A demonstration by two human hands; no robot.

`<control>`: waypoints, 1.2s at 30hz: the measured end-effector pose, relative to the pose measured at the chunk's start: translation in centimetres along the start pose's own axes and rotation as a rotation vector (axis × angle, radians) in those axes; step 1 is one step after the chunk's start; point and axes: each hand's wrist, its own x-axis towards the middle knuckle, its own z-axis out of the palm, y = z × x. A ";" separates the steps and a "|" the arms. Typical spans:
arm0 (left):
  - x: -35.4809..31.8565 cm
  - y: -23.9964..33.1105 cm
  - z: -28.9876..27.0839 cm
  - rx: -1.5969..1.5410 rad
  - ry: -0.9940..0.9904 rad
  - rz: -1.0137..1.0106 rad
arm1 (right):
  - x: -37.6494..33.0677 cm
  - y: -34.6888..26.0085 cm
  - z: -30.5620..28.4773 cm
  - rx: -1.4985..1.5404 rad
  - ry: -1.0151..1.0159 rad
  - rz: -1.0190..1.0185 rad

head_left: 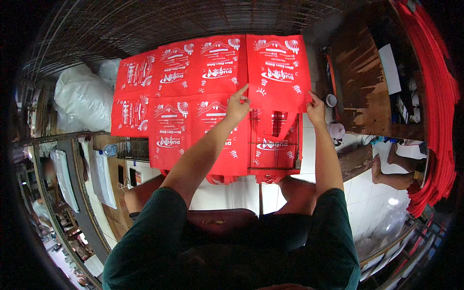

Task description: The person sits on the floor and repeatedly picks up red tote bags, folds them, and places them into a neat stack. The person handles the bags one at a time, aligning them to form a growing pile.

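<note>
Both hands pinch the far-right red printed bag (278, 72), left hand (238, 105) fingers grasping its left edge, right hand (316, 110) fingers its right edge.

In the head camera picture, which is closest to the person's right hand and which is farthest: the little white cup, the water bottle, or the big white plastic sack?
From the right hand:
1. Small white cup, just to its right beside the wooden bench.
2. Water bottle, far over on the left, on a shelf.
3. Big white plastic sack, farthest, at the upper left.
</note>
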 end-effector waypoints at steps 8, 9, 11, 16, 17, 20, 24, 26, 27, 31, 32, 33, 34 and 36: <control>6.1 -5.5 0.9 0.031 0.138 -0.064 | 4.6 3.2 4.1 -0.263 0.051 -0.022; 6.4 -6.2 0.8 0.051 0.158 -0.067 | 4.7 3.1 4.5 -0.256 0.043 -0.005; 6.9 -6.0 0.8 0.100 0.147 -0.072 | 4.7 1.6 4.3 -0.250 0.036 0.032; 8.2 -7.6 0.4 0.235 0.167 -0.063 | 5.4 1.9 5.3 -0.296 0.080 0.032; 8.4 -8.2 0.2 0.285 0.186 -0.055 | 5.5 1.8 5.5 -0.314 0.086 0.040; 8.9 -9.9 0.0 0.455 0.229 -0.021 | 5.0 2.6 6.2 -0.263 0.126 0.023; 9.0 -10.7 -0.1 0.572 0.219 0.040 | 4.9 4.1 6.5 -0.248 0.163 -0.013; 8.7 -10.4 0.2 0.572 0.223 0.031 | 4.9 4.4 6.4 -0.255 0.147 0.023; 8.5 -10.2 0.3 0.571 0.225 0.027 | 4.7 4.5 6.5 -0.237 0.153 -0.002; 6.9 -7.4 0.9 0.628 0.249 0.048 | 3.2 2.1 5.9 -0.197 0.226 -0.158; 6.7 -7.6 0.9 0.632 0.270 0.080 | 3.0 1.8 5.9 -0.193 0.250 -0.214; 6.6 -7.7 0.9 0.637 0.291 0.111 | 2.8 1.8 6.0 -0.194 0.261 -0.223; 6.5 -7.5 0.9 0.632 0.281 0.110 | 2.5 1.8 6.0 -0.194 0.274 -0.230; 6.3 -7.1 0.9 0.622 0.260 0.108 | 2.2 2.0 6.0 -0.207 0.287 -0.229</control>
